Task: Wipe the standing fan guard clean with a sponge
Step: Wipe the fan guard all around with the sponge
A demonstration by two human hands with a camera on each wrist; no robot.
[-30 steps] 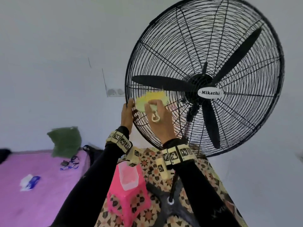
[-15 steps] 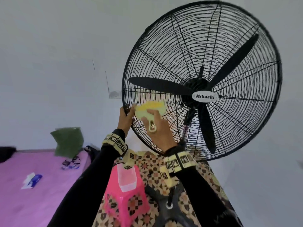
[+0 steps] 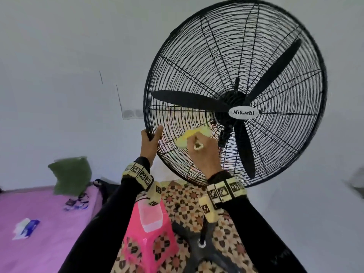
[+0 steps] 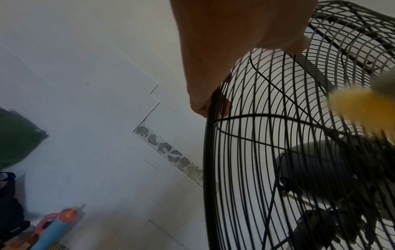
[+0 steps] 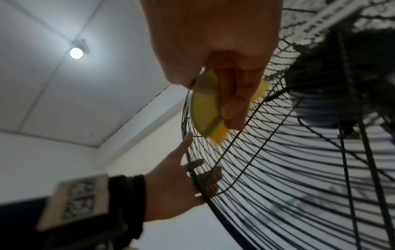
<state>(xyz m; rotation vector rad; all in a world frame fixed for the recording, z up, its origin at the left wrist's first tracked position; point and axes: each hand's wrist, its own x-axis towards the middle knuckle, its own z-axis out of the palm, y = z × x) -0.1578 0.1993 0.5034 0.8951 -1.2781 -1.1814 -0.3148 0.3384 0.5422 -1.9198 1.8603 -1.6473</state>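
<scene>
A big black standing fan fills the head view, its round wire guard [image 3: 197, 56] tilted toward me around three black blades. My left hand [image 3: 150, 140] grips the guard's lower left rim, fingers curled round the wires [image 5: 205, 175]. My right hand [image 3: 204, 152] holds a yellow-green scrubber [image 3: 189, 137] with yellow bristles [image 5: 220, 133] by its handle and presses it on the guard's lower left wires, left of the hub. The left wrist view shows the scrubber [image 4: 359, 110] blurred at the right edge and my left fingers [image 4: 205, 104] on the rim.
A pink plastic stool [image 3: 145, 233] with a clear container on top stands below my arms, beside the fan's dark base [image 3: 202, 251] on patterned floor. A pink-covered bed [image 3: 39, 223] with a green pillow [image 3: 71, 174] lies at left. White walls stand behind.
The scrubber has slid rightward and down along the guard toward the hub. My left hand keeps its grip on the rim. My head view has shifted left.
</scene>
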